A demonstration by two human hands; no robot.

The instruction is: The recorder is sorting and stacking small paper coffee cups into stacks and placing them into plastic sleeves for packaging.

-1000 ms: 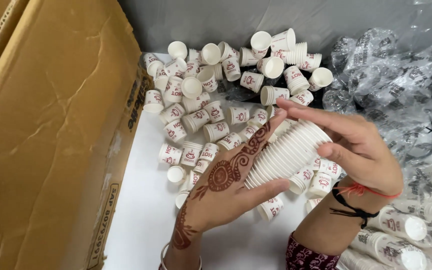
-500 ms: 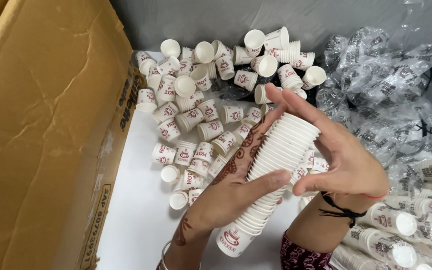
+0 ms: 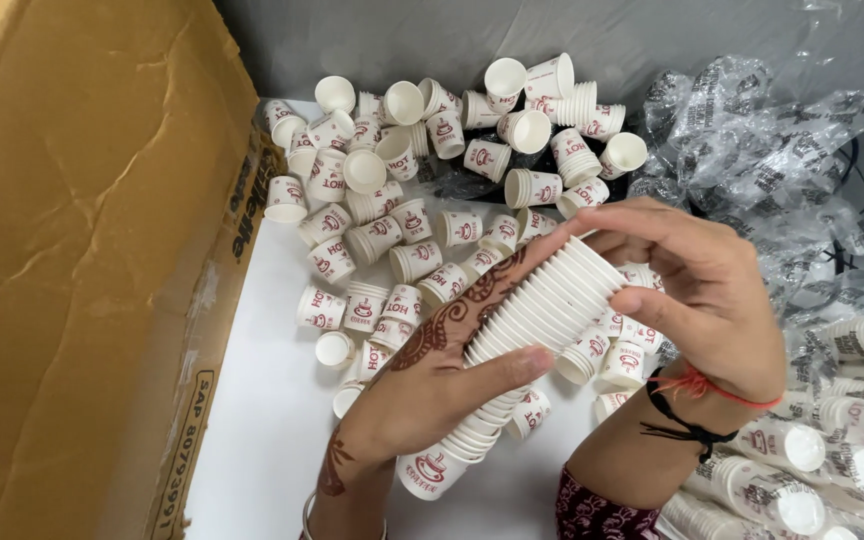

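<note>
A large brown corrugated cardboard box [image 3: 82, 260] with creased walls fills the left of the frame, its side standing against the edge of a white tabletop [image 3: 272, 440]. Just right of it, a heap of small white paper cups with red printed emblems [image 3: 432, 190] lies scattered over the far half of the table, most tipped on their sides, a few mouth-up. In front of the heap, the person's left hand [image 3: 432, 375], patterned with dark henna across its back and wrist, cradles the lower part of a long nested stack of white paper cups [image 3: 517, 335], thumb pressed along its side and fingers wrapped beneath. The stack slants from lower left to upper right above the table, its bottom cup showing the red emblem. The right hand [image 3: 702, 290], wearing a red thread and a black cord [image 3: 692, 405] at the wrist, closes its fingertips around the stack's upper end. Behind it, crumpled clear plastic wrappers [image 3: 752, 130] with dark print pile up against the grey back wall. At lower right, wrapped sleeves of stacked cups [image 3: 812, 470] lie side by side.
</note>
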